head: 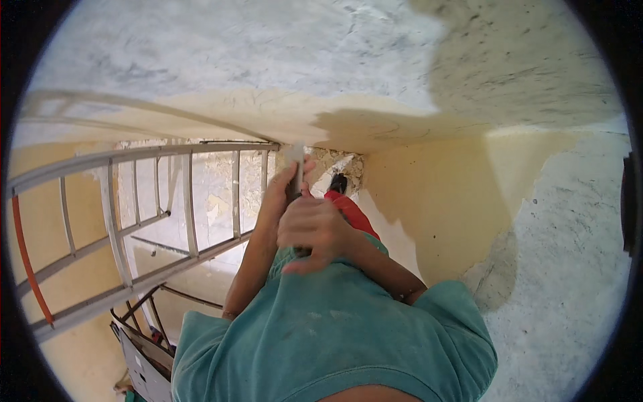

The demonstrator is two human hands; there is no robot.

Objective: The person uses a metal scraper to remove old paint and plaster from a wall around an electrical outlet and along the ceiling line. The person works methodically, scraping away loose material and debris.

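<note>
My left hand (279, 188) is around a flat metal scraper (297, 173), its pale blade pointing away from me toward the wall's foot. Closer to my belly, my right hand (316, 226) is blurred by motion, its fingers curled over a dark handle (302, 251). The handle's end shows below the fingers. Whether this handle belongs to the same scraper cannot be made out, as my fingers cover the middle. Ahead of both hands rises a wall (281, 55) with patchy whitish and cream surfaces.
A metal stepladder (188, 201) with an orange-red bar (30, 261) stands at left. Below it is a metal-framed piece of furniture (145, 352). A second patchy wall (442, 201) meets the first at right. Plaster debris (326, 161) covers the floor near my dark shoe (338, 183).
</note>
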